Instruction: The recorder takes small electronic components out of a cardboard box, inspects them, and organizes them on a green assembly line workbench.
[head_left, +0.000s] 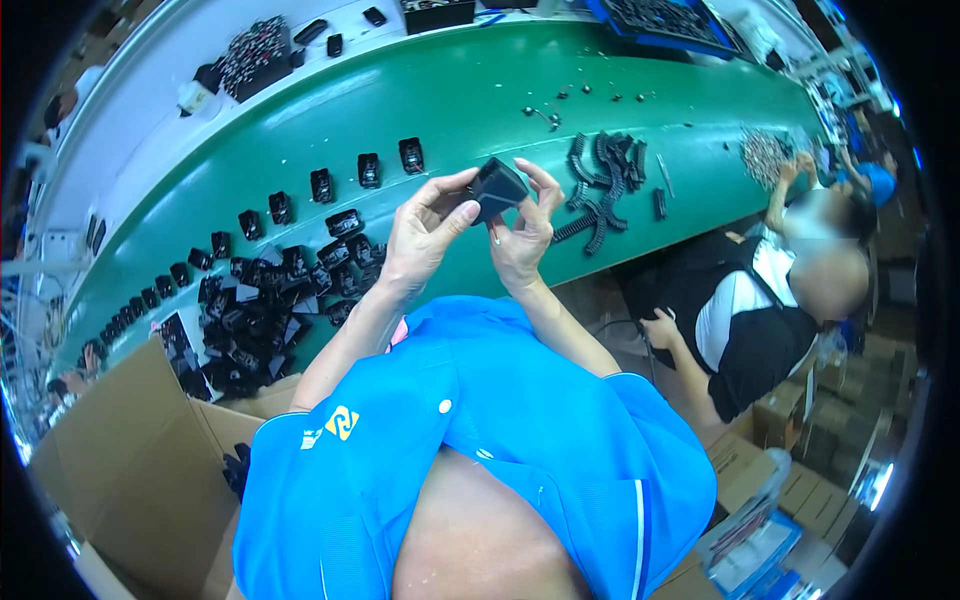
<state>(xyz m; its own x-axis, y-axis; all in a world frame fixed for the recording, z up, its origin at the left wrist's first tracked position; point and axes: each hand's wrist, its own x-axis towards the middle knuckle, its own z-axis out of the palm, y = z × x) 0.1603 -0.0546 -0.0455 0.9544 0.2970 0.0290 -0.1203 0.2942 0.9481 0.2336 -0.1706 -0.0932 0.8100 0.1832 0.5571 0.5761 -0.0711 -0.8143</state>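
Both hands meet on one small black plastic box-shaped part (497, 189), raised above the green bench (470, 100). Left hand (425, 235) closes its grip on the part's left side, thumb and forefinger pinching it; right hand (525, 235) closes on the right side, forefinger curled over the top and thumb underneath. The part's underside and the face turned to the palms are hidden, and its detail is too small to make out.

Just beyond the grip, three similar small black housings (368, 170) stand in a row on the bench, and the row runs on leftward and downward in a curve of many more, too blurred near the rim to count. Below and left of the grip lies a loose heap of black plastic parts (265, 310), overlapping so that no count is possible. Right of the grip lie black ribbed strips (605, 185) in a scattered pile, with a few tiny dark pieces beyond them.

Nearer the person, below and left of the grip, an open brown cardboard box (130, 450) shows a few black pieces at its inner corner; most of its inside is cut off by the blue shirt. Far beyond the grip, a blue tray (665, 25) holds dark parts, partly cut by the frame edge. To the right, a co-worker's hand (800, 165) reaches into a pile of small grey pieces (762, 152).
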